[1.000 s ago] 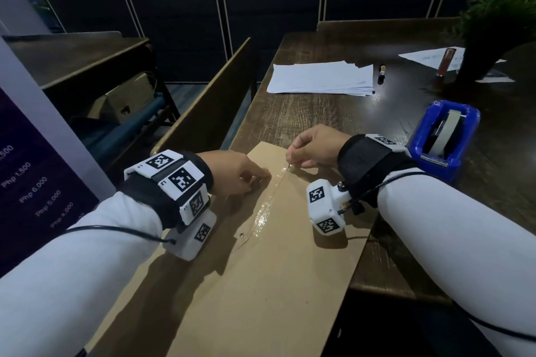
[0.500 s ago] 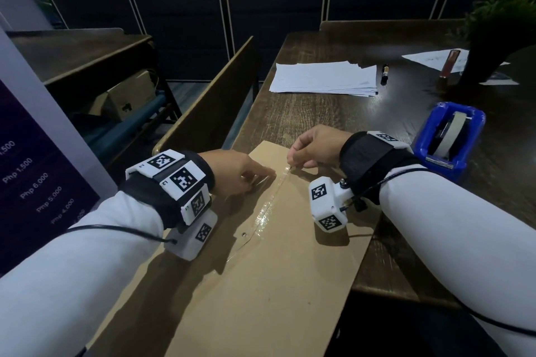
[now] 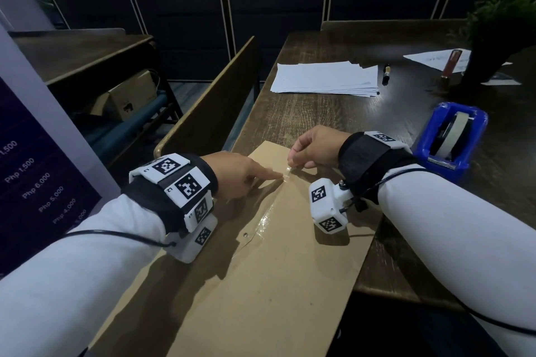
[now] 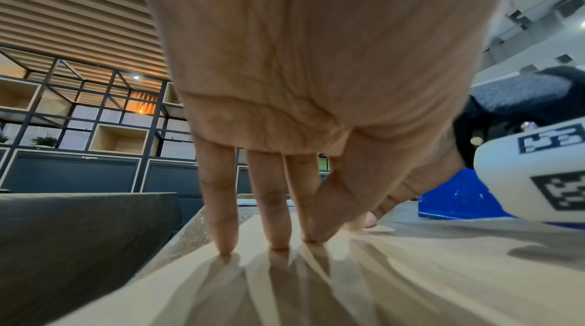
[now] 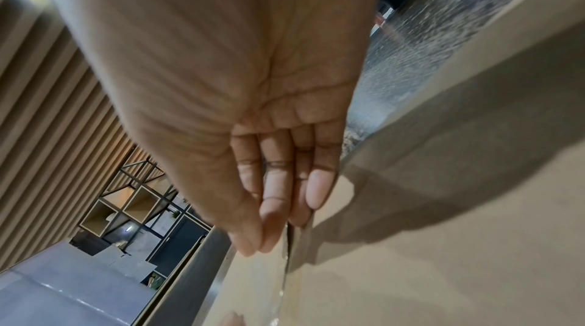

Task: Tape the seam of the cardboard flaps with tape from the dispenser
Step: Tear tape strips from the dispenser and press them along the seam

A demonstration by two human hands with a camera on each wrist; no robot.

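Flat brown cardboard (image 3: 278,278) lies at the near edge of the dark wooden table (image 3: 333,113), hanging over toward me. A strip of clear tape (image 3: 271,211) runs along its seam. My left hand (image 3: 246,175) stretches its index finger onto the tape's far end, other fingertips (image 4: 280,244) resting on the cardboard (image 4: 411,281). My right hand (image 3: 310,151) pinches the tape's far end between thumb and fingers (image 5: 269,231), the strip (image 5: 286,269) trailing down. The blue tape dispenser (image 3: 448,136) stands to the right.
A stack of white papers (image 3: 324,78) and a pen (image 3: 385,74) lie further back. A potted plant (image 3: 499,35) and more sheets stand at the far right. A wooden chair back (image 3: 214,98) rises along the table's left side.
My left index finger has slid along the tape toward my right hand and now reaches the far end. The right hand has stayed in place.
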